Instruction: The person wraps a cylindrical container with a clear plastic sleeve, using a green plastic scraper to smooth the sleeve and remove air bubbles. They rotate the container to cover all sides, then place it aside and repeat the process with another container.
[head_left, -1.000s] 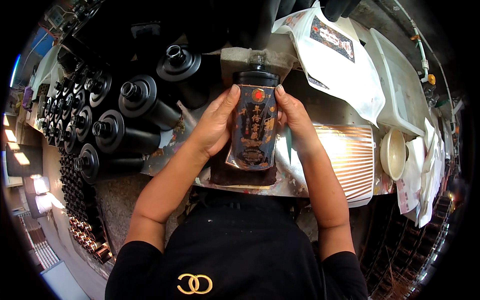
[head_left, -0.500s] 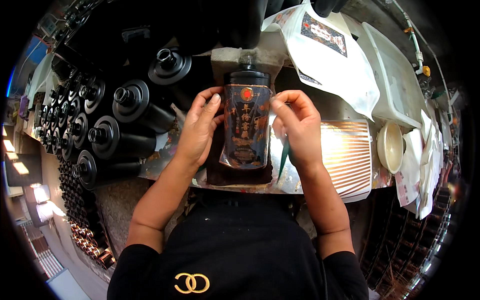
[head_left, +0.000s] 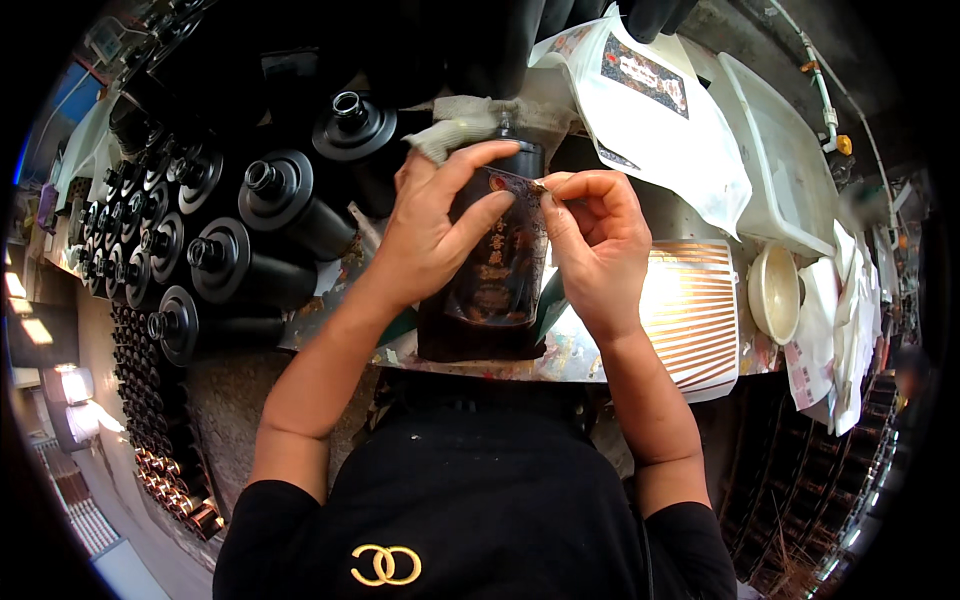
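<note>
A black bottle (head_left: 518, 160) with a narrow neck lies on a dark cloth pad (head_left: 470, 345) in front of me, its neck pointing away. A dark, glossy label film (head_left: 490, 290) with gold and red print covers its front. My left hand (head_left: 435, 230) grips the bottle from the left, forefinger at the shoulder and thumb on the film. My right hand (head_left: 605, 235) is closed, thumb and forefinger pinching the film's upper right corner. Beside the bottle's right edge shows a green flat piece (head_left: 551, 305), partly hidden; I cannot tell whether the right hand holds it.
Several black bottles (head_left: 275, 190) lie at the left, necks toward me. A whitish cloth (head_left: 450, 125) rests by the bottle's neck. White printed sheets (head_left: 690, 170), a gold-striped sheet (head_left: 695, 320), a cream bowl (head_left: 775, 290) and a clear tray (head_left: 770, 150) are at the right.
My left hand has moved up and right onto the bottle's top. The right fingers now pinch the film's upper corner. The film has shifted up slightly on the bottle.
</note>
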